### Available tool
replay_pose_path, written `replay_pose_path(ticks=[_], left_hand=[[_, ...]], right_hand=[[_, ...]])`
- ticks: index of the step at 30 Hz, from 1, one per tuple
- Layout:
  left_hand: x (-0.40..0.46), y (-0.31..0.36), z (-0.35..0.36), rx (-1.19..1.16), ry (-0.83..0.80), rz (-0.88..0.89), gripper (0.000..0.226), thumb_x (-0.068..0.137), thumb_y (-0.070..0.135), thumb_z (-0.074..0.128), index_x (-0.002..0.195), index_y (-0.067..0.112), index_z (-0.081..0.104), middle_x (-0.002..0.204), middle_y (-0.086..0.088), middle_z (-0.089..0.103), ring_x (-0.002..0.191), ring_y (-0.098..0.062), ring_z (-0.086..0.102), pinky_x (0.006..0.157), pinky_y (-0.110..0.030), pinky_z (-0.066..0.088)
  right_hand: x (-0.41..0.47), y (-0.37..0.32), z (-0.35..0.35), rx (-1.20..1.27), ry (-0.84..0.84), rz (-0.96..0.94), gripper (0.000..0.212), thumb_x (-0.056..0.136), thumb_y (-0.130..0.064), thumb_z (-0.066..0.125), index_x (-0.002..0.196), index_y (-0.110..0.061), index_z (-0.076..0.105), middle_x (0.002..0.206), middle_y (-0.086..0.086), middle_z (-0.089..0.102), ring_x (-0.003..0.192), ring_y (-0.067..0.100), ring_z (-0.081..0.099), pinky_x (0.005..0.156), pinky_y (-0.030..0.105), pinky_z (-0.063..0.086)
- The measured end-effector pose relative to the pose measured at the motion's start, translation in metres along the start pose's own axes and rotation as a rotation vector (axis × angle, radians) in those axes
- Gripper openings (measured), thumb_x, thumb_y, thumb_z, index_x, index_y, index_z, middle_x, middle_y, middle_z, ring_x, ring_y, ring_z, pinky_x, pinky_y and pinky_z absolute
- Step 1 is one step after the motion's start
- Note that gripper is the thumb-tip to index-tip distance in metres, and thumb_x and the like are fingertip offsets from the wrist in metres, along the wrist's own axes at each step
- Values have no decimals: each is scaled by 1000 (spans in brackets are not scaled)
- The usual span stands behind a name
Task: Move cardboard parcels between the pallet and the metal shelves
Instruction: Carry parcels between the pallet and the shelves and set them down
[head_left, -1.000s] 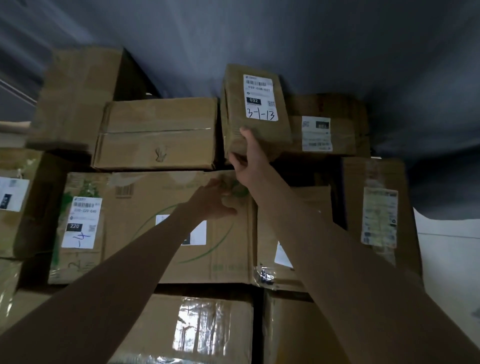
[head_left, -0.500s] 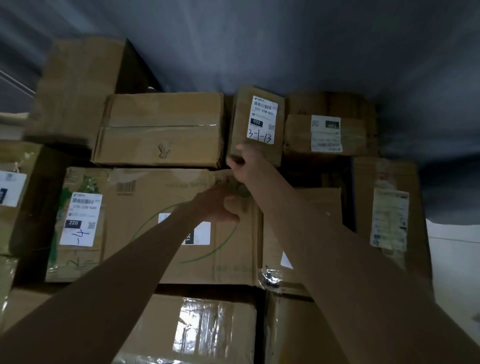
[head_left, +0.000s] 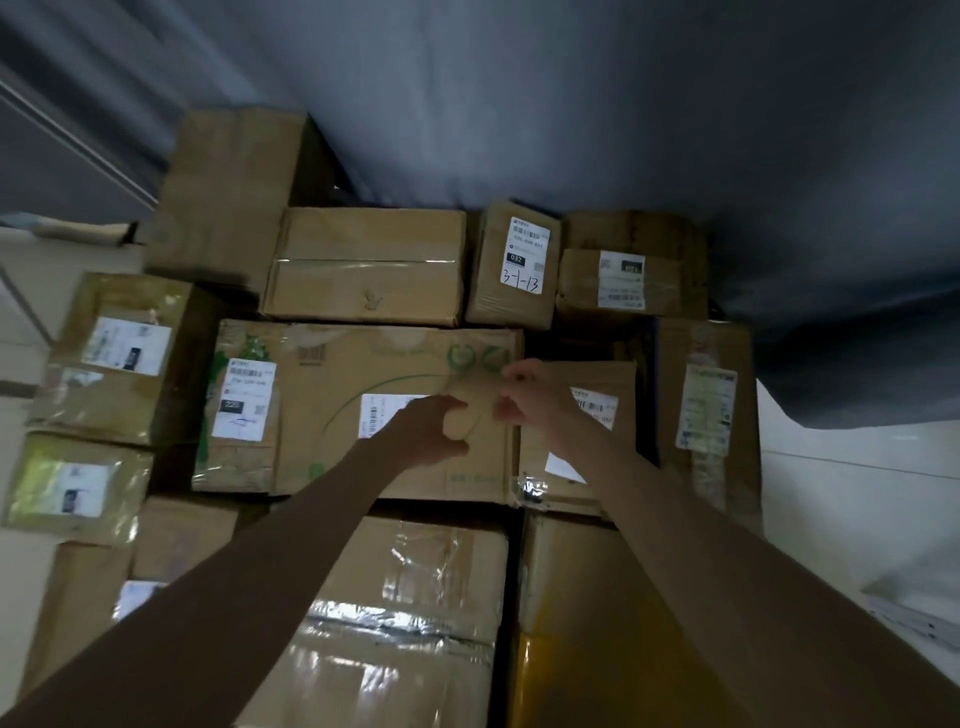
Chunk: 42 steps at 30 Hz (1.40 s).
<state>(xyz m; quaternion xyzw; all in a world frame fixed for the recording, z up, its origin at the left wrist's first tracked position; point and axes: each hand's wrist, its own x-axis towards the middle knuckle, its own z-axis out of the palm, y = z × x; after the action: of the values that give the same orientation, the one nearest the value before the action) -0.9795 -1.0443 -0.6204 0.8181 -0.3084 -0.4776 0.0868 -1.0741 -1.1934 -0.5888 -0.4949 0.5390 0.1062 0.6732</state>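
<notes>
A small brown parcel (head_left: 511, 265), its white label hand-marked "3-1-13", stands upright in the back row of stacked cardboard boxes, between a wide taped box (head_left: 366, 265) and a labelled box (head_left: 621, 280). Both hands hover over a large green-printed box (head_left: 358, 410): the left hand (head_left: 426, 431) loosely curled and the right hand (head_left: 524, 392) pinched, neither gripping anything. A grey sheet (head_left: 571, 104) hangs behind.

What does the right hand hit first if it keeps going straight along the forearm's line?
Likely the large green-printed box: the right hand points up-left at its top right corner, near the green logos. Beyond that stands the small parcel marked 3-1-13. Depth is unclear.
</notes>
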Motion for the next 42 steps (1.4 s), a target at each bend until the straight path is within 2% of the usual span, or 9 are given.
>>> replay_pose_path(ticks=[7,10,12,14,16,21,32,37,42], left_hand=[[-139,2,-68,20,138,1,68,83,26,77,145,25,48,148,1,51,132,-18,47,96,-22,33],[-203,-8,-96,26,192,-5,70,84,26,77,147,24,46,147,-3,51,132,-22,48,100,-28,39],[-250,-22,-111,21,216,-22,73,85,28,76,149,26,43,150,-4,47,135,-23,45,106,-31,39],[-300,-40,-122,26,234,-22,73,85,30,76,150,28,41,151,-4,46,136,-22,45,108,-31,38],[-354,-61,-133,26,272,-25,73,85,30,76,150,27,42,149,-5,48,133,-22,49,106,-30,39],[-496,-131,-159,12,388,-28,72,84,28,78,148,23,44,146,-5,53,129,-23,54,106,-33,42],[-766,-309,-224,-14,664,-204,71,85,35,77,148,24,44,142,-5,56,127,-25,54,106,-35,44],[-846,-380,-256,-54,783,-308,70,85,36,77,147,27,45,140,-2,57,126,-24,55,105,-33,44],[-880,-439,-304,-68,862,-323,68,84,36,77,145,27,47,138,-3,59,123,-22,56,101,-30,44]], right_hand=[[-136,-30,28,-393,-29,-178,35,93,-3,63,128,-5,58,121,18,64,98,29,66,84,42,60],[-198,-48,55,-541,-40,-332,34,93,-4,63,127,-4,59,118,18,65,92,29,66,79,43,58],[-241,-55,78,-629,-52,-405,38,92,-6,65,129,-6,58,123,18,63,98,30,66,75,36,56],[-284,-59,106,-656,-81,-417,41,92,-4,65,132,-7,57,129,20,57,108,34,64,83,42,59],[-329,-59,139,-697,-115,-426,42,92,-4,64,134,-9,56,131,20,53,111,37,63,86,50,58],[-437,-51,234,-823,-196,-529,40,92,-9,66,131,-11,58,127,20,59,93,29,65,82,46,60],[-619,-62,485,-986,-379,-869,33,91,-14,64,124,-14,62,114,9,65,98,29,68,89,47,59],[-668,-84,584,-979,-466,-978,28,88,-11,64,116,-15,65,98,11,68,80,24,65,67,34,58],[-689,-110,669,-965,-526,-1076,25,87,-10,63,111,-16,67,93,6,68,74,20,60,59,30,55]])
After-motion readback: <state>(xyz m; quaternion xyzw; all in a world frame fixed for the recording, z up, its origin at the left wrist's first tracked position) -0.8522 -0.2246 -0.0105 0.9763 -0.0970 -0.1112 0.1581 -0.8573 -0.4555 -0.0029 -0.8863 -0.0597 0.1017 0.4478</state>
